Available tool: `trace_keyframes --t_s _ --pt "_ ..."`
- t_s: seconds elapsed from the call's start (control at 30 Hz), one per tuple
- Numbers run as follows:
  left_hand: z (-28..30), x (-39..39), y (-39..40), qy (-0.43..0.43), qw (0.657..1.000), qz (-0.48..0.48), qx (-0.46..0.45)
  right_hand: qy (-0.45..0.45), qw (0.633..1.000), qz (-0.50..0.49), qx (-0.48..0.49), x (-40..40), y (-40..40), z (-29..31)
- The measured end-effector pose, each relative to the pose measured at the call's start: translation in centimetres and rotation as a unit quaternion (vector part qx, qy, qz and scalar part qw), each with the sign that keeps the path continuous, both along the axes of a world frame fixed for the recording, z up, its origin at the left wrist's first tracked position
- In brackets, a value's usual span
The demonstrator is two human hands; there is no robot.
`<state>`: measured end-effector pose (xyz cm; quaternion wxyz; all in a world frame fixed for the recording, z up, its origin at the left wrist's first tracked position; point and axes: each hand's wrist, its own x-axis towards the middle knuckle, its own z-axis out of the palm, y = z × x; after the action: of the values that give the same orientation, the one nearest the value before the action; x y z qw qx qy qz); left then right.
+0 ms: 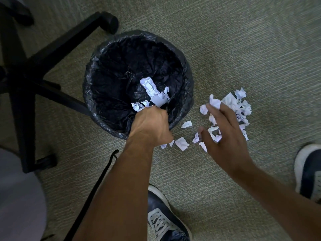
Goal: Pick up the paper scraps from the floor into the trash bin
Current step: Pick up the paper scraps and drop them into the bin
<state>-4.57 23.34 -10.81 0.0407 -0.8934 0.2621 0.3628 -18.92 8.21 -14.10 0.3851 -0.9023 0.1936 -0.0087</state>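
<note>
Honestly, the left hand (150, 121) gives little away: it hangs over the near rim of the trash bin (188, 79), knuckles up, fingers curled down out of sight, so I cannot tell whether they grip anything. White scraps show just past its knuckles, inside the black liner (111, 70), with a larger crumpled piece (152, 91) deeper in. The right hand (224, 134) is blurred, fingers spread loosely, hovering over the paper scraps on the floor (232, 105); it covers part of that heap, and I cannot say if the fingertips touch paper. A few loose bits (181, 143) lie on the carpet (243, 40) between the two hands, just beside the bin. An office chair base (52, 49) stands left, one caster near the bin. Two sneakers (165, 218) frame the bottom, the right one cut off.
</note>
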Motion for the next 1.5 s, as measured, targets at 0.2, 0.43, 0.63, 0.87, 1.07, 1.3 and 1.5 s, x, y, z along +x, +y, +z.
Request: trace_keyframes --t_s 0.2,0.43,0.63,0.87,1.07,1.3,1.5 --pt "-1.0 0.1 0.4 0.025 0.995 0.081 -0.044 -0.125 0.976 0.172 0.041 4.0 3.8 5.2" --pt "-1.1 -0.7 0.6 -0.043 0.995 0.051 -0.067 -0.184 0.943 0.276 0.039 6.9 3.2 4.9" --pt "-0.9 -0.1 0.4 -0.045 0.999 -0.022 -0.002 -0.013 0.994 0.005 0.105 4.2 -2.5 -0.5" --pt "-0.6 0.2 0.4 -0.034 0.999 -0.034 0.002 0.420 0.874 0.168 -0.179 -3.4 -7.3 -9.5" --pt "-0.8 0.3 0.4 -0.030 0.999 -0.038 -0.011 0.393 0.870 0.270 -0.127 -5.4 -4.8 -11.8" --pt "-1.3 0.4 0.6 -0.020 0.999 -0.044 -0.013 0.362 0.861 0.308 -0.181 -4.9 -2.5 -13.2" --pt "-1.4 0.4 0.7 -0.019 0.999 -0.035 -0.018 0.334 0.860 0.339 -0.182 -3.9 -3.9 -13.4"
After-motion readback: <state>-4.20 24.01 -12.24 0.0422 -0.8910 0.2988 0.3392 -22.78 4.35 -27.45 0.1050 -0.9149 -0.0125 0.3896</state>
